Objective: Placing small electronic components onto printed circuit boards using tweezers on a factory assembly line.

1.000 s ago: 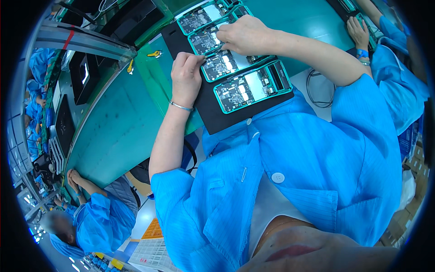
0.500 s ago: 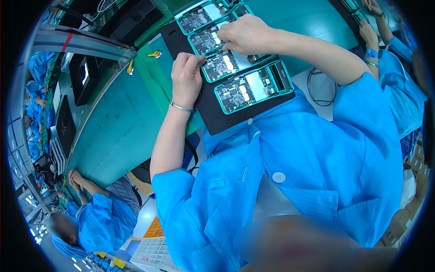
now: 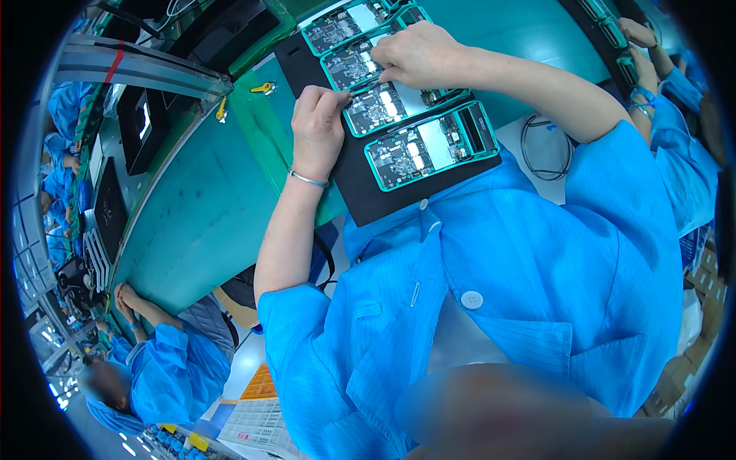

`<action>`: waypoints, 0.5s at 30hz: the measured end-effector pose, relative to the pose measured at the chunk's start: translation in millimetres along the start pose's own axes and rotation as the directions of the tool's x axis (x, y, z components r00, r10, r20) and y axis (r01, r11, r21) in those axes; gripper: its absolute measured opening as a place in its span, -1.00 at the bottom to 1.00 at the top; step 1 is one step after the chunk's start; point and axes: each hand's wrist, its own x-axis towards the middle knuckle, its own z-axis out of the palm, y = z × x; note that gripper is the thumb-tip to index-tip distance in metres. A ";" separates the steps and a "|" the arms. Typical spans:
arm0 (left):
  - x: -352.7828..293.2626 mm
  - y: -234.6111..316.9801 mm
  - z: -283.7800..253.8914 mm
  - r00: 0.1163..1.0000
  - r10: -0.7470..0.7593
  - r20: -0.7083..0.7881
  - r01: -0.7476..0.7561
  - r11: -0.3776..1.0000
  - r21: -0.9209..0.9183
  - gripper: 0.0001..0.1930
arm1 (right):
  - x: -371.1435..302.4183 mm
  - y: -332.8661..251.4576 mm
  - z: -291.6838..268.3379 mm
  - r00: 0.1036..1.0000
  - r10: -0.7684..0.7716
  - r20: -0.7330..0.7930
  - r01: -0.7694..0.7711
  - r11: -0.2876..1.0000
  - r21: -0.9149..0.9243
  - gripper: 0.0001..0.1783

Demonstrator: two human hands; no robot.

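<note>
Several opened handheld devices with teal frames and bare circuit boards lie in a slanting row on a black mat (image 3: 368,211). My left hand (image 3: 317,130) is closed, its thumb and forefinger together at the left corner of the third device (image 3: 376,107). My right hand (image 3: 420,55) reaches over the second device (image 3: 351,65), fingers pinched by its lower edge. What either hand's fingertips hold is too small to make out. The nearest device (image 3: 433,147) lies untouched in front of me. A farther device (image 3: 345,29) sits at the top of the row.
The mat rests on a green work surface (image 3: 207,184). Yellow-handled valves (image 3: 263,88) and a metal frame bar (image 3: 146,65) stand at left. A coiled black cable (image 3: 546,146) hangs at right. Co-workers in blue sit left (image 3: 180,368) and right (image 3: 675,169).
Both my hands stay almost in place at the same devices. At the far right, the co-worker's hands have shifted slightly among teal-framed devices.
</note>
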 end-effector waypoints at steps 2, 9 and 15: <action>0.9 0.0 0.9 1.000 0.016 -0.003 -0.016 1.000 -0.008 -0.87 | 0.2 -0.2 -1.0 1.000 0.010 0.004 -0.010 1.000 0.007 -0.73; -0.1 0.8 -0.7 1.000 0.006 0.009 -0.006 1.000 0.020 -0.87 | 1.1 -0.1 4.7 0.998 -0.034 -0.048 0.033 0.999 -0.017 -0.73; 0.7 -0.4 0.4 1.000 0.020 0.015 -0.021 0.999 0.027 -0.87 | 1.5 -0.2 -1.0 1.000 -0.010 0.022 0.010 1.000 -0.019 -0.74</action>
